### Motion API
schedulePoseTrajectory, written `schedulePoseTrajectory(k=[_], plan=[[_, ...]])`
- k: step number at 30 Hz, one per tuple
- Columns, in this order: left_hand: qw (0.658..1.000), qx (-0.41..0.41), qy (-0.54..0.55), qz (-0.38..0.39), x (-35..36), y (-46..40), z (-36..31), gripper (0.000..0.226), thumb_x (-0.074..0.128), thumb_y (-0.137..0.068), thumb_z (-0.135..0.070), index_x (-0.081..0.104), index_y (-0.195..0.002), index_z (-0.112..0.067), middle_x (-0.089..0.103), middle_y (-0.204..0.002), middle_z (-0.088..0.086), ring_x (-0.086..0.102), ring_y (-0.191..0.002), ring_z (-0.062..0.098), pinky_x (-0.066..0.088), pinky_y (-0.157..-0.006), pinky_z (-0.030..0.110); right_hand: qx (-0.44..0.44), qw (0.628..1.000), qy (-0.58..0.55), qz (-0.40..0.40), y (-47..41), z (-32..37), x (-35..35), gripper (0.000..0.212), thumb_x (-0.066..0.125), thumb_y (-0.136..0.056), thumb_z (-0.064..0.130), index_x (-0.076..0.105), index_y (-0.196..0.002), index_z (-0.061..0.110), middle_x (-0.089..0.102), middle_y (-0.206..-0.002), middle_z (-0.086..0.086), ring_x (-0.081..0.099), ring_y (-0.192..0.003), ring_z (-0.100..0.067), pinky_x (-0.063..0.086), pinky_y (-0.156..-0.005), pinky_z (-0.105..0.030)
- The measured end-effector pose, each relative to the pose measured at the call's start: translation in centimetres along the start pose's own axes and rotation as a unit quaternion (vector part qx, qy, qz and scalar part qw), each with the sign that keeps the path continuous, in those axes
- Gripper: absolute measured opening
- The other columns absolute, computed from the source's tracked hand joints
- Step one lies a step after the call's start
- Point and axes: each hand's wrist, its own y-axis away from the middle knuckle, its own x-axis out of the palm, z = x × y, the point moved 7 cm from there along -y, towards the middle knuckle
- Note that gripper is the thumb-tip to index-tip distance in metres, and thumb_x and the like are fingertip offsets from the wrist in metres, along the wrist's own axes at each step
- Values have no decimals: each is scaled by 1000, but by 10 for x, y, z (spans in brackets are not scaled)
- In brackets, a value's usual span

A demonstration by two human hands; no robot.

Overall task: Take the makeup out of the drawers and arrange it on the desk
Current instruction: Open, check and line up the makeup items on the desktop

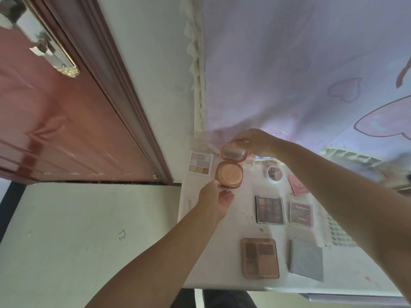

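Lying open near the far left corner of the white worktop [224, 245], a round pink compact [229, 175] shows a peach powder pan in its base, with the mirrored lid [234, 152] hinged up at the far side. The right hand [251, 142] curls its fingers over the top edge of that lid and holds it. The left hand [216, 197] sits at the base's near edge, fingers loosely bent, thumb touching the rim; whether it truly grips I cannot tell.

Just left of the compact lies a pale nine-pan palette [200, 162], open. To the right sits a small round white jar [275, 173] and a pink case [297, 185], partly hidden by the right forearm. Nearer the front edge lie a dark eyeshadow palette [269, 210], a mauve closed palette [301, 214], a brown four-pan palette [260, 258] and a grey square case [305, 260]. A lilac curtain [300, 63] hangs behind the worktop.
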Motion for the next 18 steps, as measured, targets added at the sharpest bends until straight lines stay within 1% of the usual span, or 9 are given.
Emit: schedulePoseTrajectory(k=[1,3,5,7,10,12,13,15,18], plan=[[1000,4,11,1,2,-1,-2,17,39,-93,0,49,-80,-2,47,-84,16,47,-73,25,43,-79,35,-1,1000,8,2,-6,-2,2,29,46,-97,18,66,-111,4,65,-110,-9,58,-98,-22,39,-80,-22],[999,11,31,8,4,-4,-7,19,36,-93,1,49,-79,-1,48,-84,17,48,-77,28,43,-75,35,-5,1000,2,-5,-16,-6,3,30,46,-96,18,65,-106,-3,64,-104,-18,57,-98,-31,39,-78,-29],[999,12,43,12,5,-7,-11,18,35,-94,0,49,-82,0,51,-90,19,51,-87,32,44,-86,38,-10,1000,1,-12,-24,-7,2,30,47,-96,18,64,-101,-6,62,-95,-21,55,-92,-34,34,-66,-24],[999,18,43,18,7,-8,-15,17,36,-93,1,50,-83,0,52,-91,20,52,-91,33,43,-95,40,-12,1000,-1,-21,-30,-7,1,30,47,-96,19,65,-104,-4,64,-101,-20,57,-96,-33,32,-66,-26],[999,21,37,24,9,-10,-18,17,36,-93,2,50,-83,-1,52,-92,21,51,-97,35,42,-99,41,-17,999,0,-27,-28,-8,1,32,46,-98,24,66,-108,1,65,-103,-15,57,-95,-28,36,-73,-28],[999,18,34,20,7,-10,-16,14,37,-94,0,48,-85,-1,51,-94,21,50,-100,36,43,-97,43,4,998,-16,-60,-18,-17,-3,32,48,-98,26,65,-111,3,64,-104,-10,57,-96,-24,37,-77,-23],[999,14,34,17,6,-9,-14,12,38,-94,-1,47,-86,-1,50,-96,22,50,-101,36,43,-95,43,24,995,-35,-89,-9,-26,-8,31,49,-97,25,64,-114,3,64,-110,-10,57,-102,-23,37,-83,-22],[999,0,31,18,6,-6,-5,11,40,-95,-2,46,-87,0,48,-104,25,51,-103,38,45,-91,44,60,988,-51,-135,17,-51,-15,30,50,-95,20,61,-119,5,61,-123,-8,55,-113,-24,39,-97,-27],[999,-33,8,35,13,-3,22,11,40,-96,-3,47,-90,1,50,-109,25,54,-99,36,46,-87,43,76,993,24,-84,55,-84,4,26,50,-95,20,60,-118,13,55,-129,-5,50,-120,-23,38,-101,-34]])
